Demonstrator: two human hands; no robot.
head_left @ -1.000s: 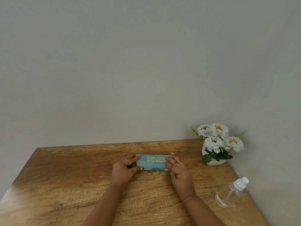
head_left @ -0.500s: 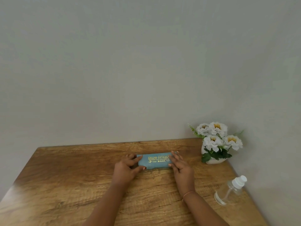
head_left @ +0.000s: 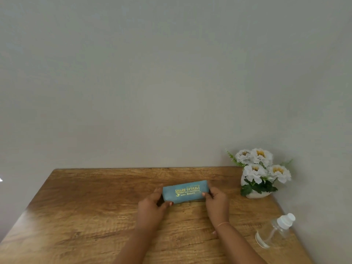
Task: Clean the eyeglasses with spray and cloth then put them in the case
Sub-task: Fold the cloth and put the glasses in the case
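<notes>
A closed blue eyeglass case (head_left: 185,191) with gold lettering lies on the wooden table (head_left: 80,216), a little behind its middle. My left hand (head_left: 152,204) grips the case's left end, thumb at the front edge and fingers behind. My right hand (head_left: 216,201) grips its right end, fingers wrapped around the end. A clear spray bottle (head_left: 274,232) with a white cap lies on its side at the table's right edge, apart from both hands. No eyeglasses and no cloth are in view.
A white pot of white flowers (head_left: 260,173) stands at the back right corner, against the grey wall. The wall runs along the table's back and right sides.
Both hands slid outward from the top of the case to its two ends and now grip it. The case's lettering, partly covered before, shows fully. The view drew a little closer.
</notes>
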